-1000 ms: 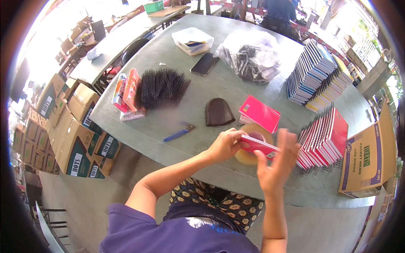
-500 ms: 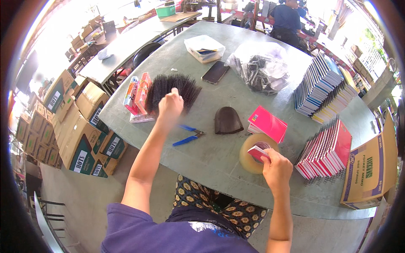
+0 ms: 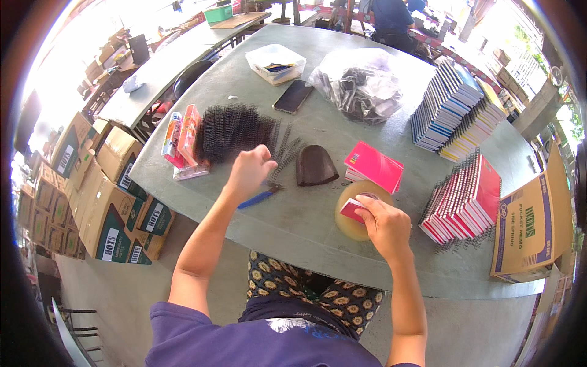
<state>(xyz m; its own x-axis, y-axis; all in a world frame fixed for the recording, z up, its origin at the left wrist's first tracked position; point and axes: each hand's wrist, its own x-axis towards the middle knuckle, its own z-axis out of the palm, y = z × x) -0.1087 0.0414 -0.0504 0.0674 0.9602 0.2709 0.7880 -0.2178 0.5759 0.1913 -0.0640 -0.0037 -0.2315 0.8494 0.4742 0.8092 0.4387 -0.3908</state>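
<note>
My right hand (image 3: 385, 223) pinches a small red-covered memo pad (image 3: 352, 210) over a thick ring of translucent yellowish tape (image 3: 343, 227), which it partly covers. My left hand (image 3: 251, 173) is closed, its fingers curled together; whatever they hold is hidden. Beside it, several loose black spiral coils (image 3: 286, 153) fan out from a dense heap of coils (image 3: 232, 131). Blue-handled pliers (image 3: 257, 199) lie under the left wrist, partly covered. Between the hands rests a dark brown dome-shaped block (image 3: 316, 166). Pink memo pads (image 3: 374, 166) are stacked just beyond the tape.
Red spiral notebooks (image 3: 468, 202) stand in a row at right, beside a cardboard box (image 3: 529, 226); blue notebooks (image 3: 443, 107) stack behind. Farther back are a plastic bag (image 3: 361, 85), phone (image 3: 293, 96) and clear tub (image 3: 275, 64). Orange packets (image 3: 188, 136) flank the coils. A person (image 3: 391, 21) works beyond.
My left hand has drawn back from the coil heap toward me, and loose coils now show beside it. The right hand keeps the memo pad over the tape. The whole view has shifted slightly.
</note>
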